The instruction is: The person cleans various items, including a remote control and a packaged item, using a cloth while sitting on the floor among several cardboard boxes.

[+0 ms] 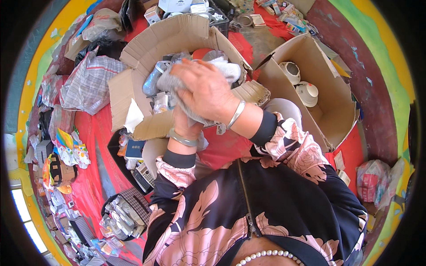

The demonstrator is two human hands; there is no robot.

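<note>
- Nearest the lens: floral black-and-pink jacket (248,213) with a zip down the middle, pearl necklace (268,254) at the bottom edge.
- Just beyond, both forearms angling up and inward, wrists crossing over the near flap of the open cardboard box (177,40).
- Grey-white cloth bundle (224,66) sitting right under and between the hands, at the near-middle of that box, long axis roughly left-to-right, far-right end poking out past the fingers.
- Right hand (206,88) on top, palm down, fingers spread and curled over the bundle, pressing on it; silver bangle (236,113) on that wrist.
- Left hand (182,122) mostly hidden beneath the right one and the cloth; green bangle (183,138) showing at the wrist. Seems to be gripping the near underside of the cloth, but can't tell how tight the fingers are closed.
- So: hands together, stacked, both on the same bundle, right one clearly the upper and farther.
- Left of the bundle inside the box: shiny silver packets (153,80) and small clear-wrapped bits, touching the cloth edge.
- Right, well apart: second cardboard box (330,111) with two white round fixtures (299,82) inside.
- Far left on the red floor mat (95,177): checked bag (91,82), plastic-wrapped stuff, colourful packets.
</note>
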